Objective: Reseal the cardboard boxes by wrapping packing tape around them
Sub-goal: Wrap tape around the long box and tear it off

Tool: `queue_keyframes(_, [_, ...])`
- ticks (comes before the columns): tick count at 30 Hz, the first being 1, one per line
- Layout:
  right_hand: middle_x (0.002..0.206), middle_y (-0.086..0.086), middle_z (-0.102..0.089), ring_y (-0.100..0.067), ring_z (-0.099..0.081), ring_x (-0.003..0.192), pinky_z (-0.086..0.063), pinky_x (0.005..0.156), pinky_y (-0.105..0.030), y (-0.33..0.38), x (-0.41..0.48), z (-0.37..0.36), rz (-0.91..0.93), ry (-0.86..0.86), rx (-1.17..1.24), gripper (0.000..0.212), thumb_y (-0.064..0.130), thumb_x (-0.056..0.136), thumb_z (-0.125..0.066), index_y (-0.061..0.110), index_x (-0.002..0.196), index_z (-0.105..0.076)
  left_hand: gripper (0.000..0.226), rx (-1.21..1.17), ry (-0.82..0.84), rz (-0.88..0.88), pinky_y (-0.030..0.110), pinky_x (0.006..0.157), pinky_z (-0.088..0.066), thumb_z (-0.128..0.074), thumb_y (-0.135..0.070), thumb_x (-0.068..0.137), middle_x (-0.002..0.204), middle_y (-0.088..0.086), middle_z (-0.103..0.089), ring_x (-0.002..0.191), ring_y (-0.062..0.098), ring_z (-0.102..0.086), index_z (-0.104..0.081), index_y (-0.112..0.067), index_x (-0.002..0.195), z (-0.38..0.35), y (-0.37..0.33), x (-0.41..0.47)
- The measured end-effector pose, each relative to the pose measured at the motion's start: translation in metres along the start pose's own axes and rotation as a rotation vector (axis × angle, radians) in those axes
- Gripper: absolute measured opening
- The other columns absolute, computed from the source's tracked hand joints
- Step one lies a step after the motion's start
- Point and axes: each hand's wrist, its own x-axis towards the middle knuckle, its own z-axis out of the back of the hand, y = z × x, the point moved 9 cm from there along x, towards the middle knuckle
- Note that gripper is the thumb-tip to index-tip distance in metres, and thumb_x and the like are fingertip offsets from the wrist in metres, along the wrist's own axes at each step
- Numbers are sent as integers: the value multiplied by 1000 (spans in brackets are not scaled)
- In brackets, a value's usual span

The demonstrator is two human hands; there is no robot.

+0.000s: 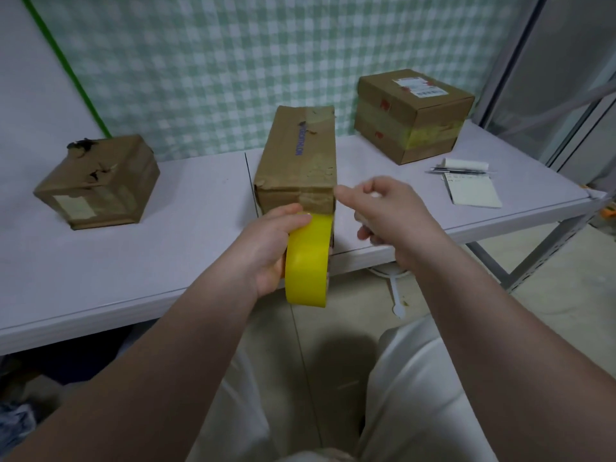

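Observation:
My left hand grips a roll of yellow packing tape in front of the table's near edge. The roll's top touches the near end of a long worn cardboard box at the table's middle. My right hand hovers just right of that box's near corner, fingers loosely curled and blurred; I cannot tell whether it pinches a tape end. A battered box lies at the left. A squarer box with a label and yellowish tape bands stands at the back right.
The white table runs across the view, backed by a green checked cloth. A notepad, a pen and a small white roll lie at the right. A metal shelf frame stands at the right edge.

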Motion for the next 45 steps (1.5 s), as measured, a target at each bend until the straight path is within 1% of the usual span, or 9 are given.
queue_keyframes(7, [94,4,-45,-13,-49,92,-33,71,-27,45,39,-23,414,-81,-660,63,59,75,-70,33,130,-56,36,16,42,21,35,55,-59,-57,-14,92,70,6,-73,62,23,-71,-50,-15,128,-3,-1,0])
queue_keyframes(13, [108,2,-63,-20,-57,107,-46,81,-33,35,43,-27,453,-87,-579,58,55,76,-72,32,127,-60,31,55,180,13,44,76,-55,-55,-13,91,79,19,-68,67,29,-67,-47,-15,121,-13,4,-1])
queue_keyframes(17, [115,-1,-65,-22,-58,108,-48,88,-38,34,43,-28,468,-69,-552,57,54,76,-72,29,125,-61,22,59,184,52,36,63,-57,-55,-14,91,71,17,-67,60,26,-66,-53,-7,112,-14,10,0])
queue_keyframes(24, [69,16,-44,-14,-51,83,-39,70,-27,38,43,-30,447,-48,-510,53,51,75,-74,27,121,-62,16,13,86,48,39,60,-55,-57,-10,92,67,18,-64,57,29,-62,-51,-9,106,-9,12,2])
queue_keyframes(29, [90,-2,-57,-11,-45,64,-35,56,-26,11,47,-14,94,-44,-14,21,29,97,-42,22,112,-54,14,-21,55,65,39,60,-56,-58,-10,91,67,20,-65,56,30,-63,-53,-11,104,-5,15,4])
queue_keyframes(33, [94,-20,-55,-15,-45,63,-39,56,-29,-19,43,-9,-194,-7,392,46,1,89,-32,10,131,-49,18,-28,55,66,38,58,-57,-58,-11,91,77,21,-64,56,28,-65,-54,-11,108,-6,14,4])
queue_keyframes(39, [93,-20,-60,-15,-57,74,-54,60,-19,-24,30,-19,-240,132,744,40,-12,89,-53,-2,126,-45,17,-38,44,69,39,60,-57,-59,-11,90,69,20,-66,56,29,-65,-55,-12,106,-3,15,3])
queue_keyframes(42, [86,-12,-67,-10,-64,68,-53,57,-13,-22,26,-21,-228,197,680,11,2,90,-60,-1,101,-61,19,-26,38,61,40,60,-57,-60,-12,90,69,19,-67,56,29,-66,-55,-12,109,-1,14,2])
queue_keyframes(45, [89,-12,-66,-12,-65,70,-55,59,-15,-17,22,-18,-179,222,610,9,0,94,-53,1,101,-60,20,-22,36,55,39,58,-57,-59,-12,91,68,19,-67,55,28,-66,-55,-11,110,0,13,0])
